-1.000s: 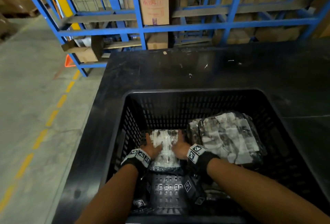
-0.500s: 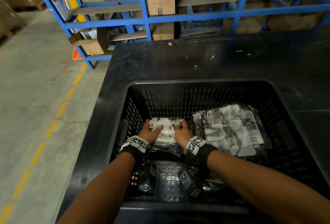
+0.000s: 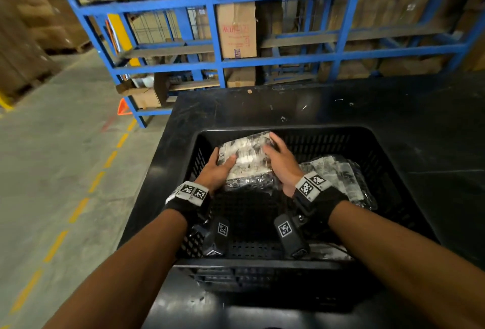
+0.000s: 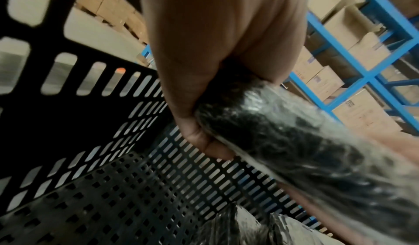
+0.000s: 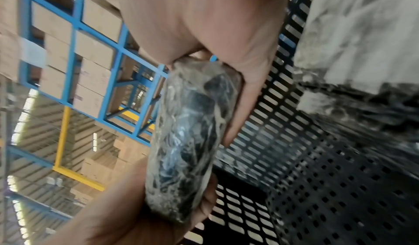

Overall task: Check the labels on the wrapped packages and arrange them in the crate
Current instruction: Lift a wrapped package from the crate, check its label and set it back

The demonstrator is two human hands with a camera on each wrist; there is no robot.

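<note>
I am holding 1 wrapped package [image 3: 245,160] between both hands, left hand [image 3: 215,171] gripping its left end, right hand [image 3: 282,163] curled over its right end, raised inside the crate [image 3: 367,145] at the left. Its long axis is running left to right, white label face tilting toward me. I judge I am checking the label; next I am needing a flat spot beside the second package [image 3: 338,179].

We find bare perforated floor in the left half of the black slotted plastic crate [image 3: 349,142]; a pile of clear-wrapped black-and-white packages [image 3: 338,179] fills its right side, and the walls hem us in all round.
</note>
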